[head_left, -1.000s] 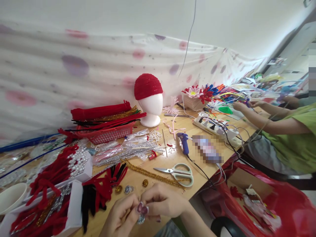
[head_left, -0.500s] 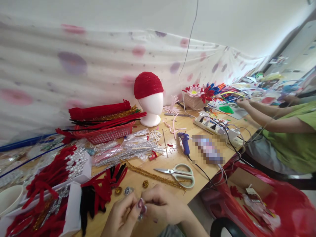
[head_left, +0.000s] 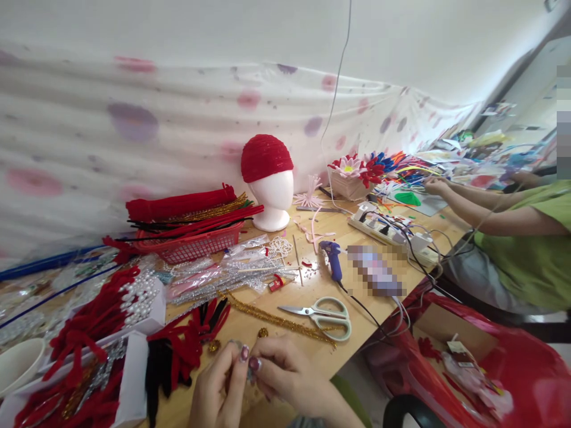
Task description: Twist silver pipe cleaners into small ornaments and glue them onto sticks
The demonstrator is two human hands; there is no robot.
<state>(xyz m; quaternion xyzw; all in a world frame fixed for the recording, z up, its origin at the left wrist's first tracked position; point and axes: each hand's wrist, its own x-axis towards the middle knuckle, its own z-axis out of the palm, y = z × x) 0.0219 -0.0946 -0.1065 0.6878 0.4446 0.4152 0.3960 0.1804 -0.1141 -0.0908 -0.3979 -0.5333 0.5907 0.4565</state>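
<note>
Broadly, a wooden table (head_left: 312, 282) spreads beneath everything, with a red basket (head_left: 191, 246) full of fuzzy stems toward its back. Just to the right of that basket stands a white foam head (head_left: 273, 196), its crown covered by a red cap (head_left: 267, 157). Nearer, at the table's front edge, the left hand (head_left: 219, 380) and right hand (head_left: 289, 370) come together, fingers curled inward and thumbs almost meeting. Neither grip is wide: both are drawn into narrow fingertip pinches, with barely any gap between the two hands. Beyond them a gold tinsel strand (head_left: 276, 318) slants across the wood, its right end reaching the handles of the scissors (head_left: 311, 310), which lie with blades pointing left. Farther back rests a blue glue gun (head_left: 332, 261). One gold ball (head_left: 215, 346) sits near the left hand, another (head_left: 263, 333) just past the right fingers. Smallest is the silvery piece (head_left: 251, 375) held between the fingertips of both hands, mostly hidden, so its full shape cannot be told.
</note>
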